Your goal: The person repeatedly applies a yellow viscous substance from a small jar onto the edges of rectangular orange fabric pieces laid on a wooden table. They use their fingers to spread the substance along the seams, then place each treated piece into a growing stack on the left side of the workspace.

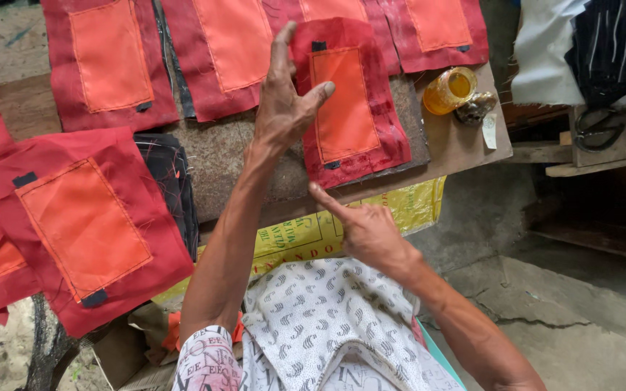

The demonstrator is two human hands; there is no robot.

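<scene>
Pressing our left hand [284, 108] flat, fingers spread, we touch the left edge of the red cloth piece [353, 108] with its orange patch, holding nothing. Our right hand [367, 232] is loosely open, forefinger pointing at the cloth's near edge on the workbench [465, 141].

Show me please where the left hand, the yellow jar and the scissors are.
left hand [284, 108], head view, on the back of the hand.
yellow jar [449, 90], head view, on its side wall.
scissors [597, 134], head view, on the dark handles.
</scene>
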